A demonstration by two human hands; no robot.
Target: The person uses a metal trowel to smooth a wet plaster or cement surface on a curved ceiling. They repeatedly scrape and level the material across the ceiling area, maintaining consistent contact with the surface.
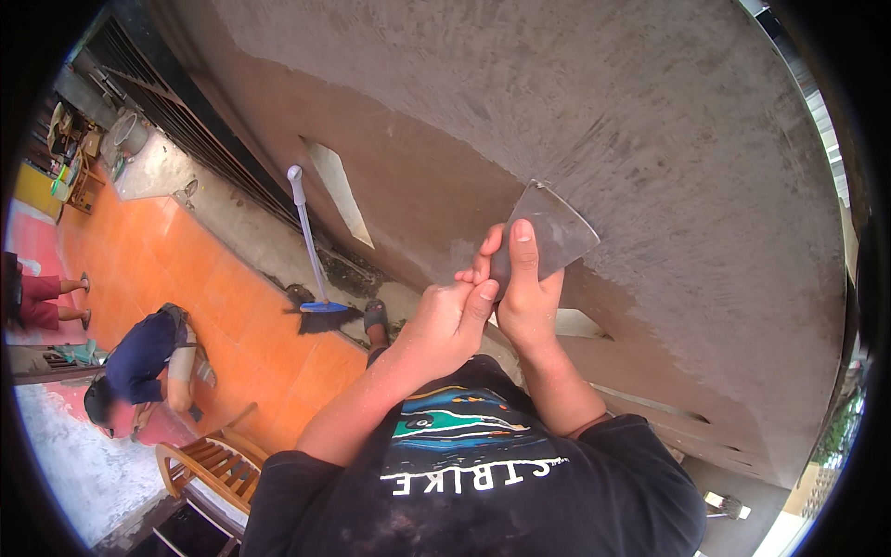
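A wide metal scraper (557, 232) lies with its blade flat against the grey plastered wall (668, 130). My right hand (526, 299) grips its handle, thumb stretched up along the back of the blade. My left hand (448, 323) is closed just to the left, its fingers wrapped over the handle's lower end and touching my right hand. The handle itself is hidden by both hands. The plaster around the blade shows streaked scrape marks; a browner, smoother band of wall runs below it.
A blue-headed broom (313, 269) leans on the wall above the orange tiled floor (223, 306). A person in dark blue (139, 357) crouches at left; another person's legs (46, 299) show farther left. A wooden chair (209, 464) stands below. A barred gate (186, 121) runs along the back.
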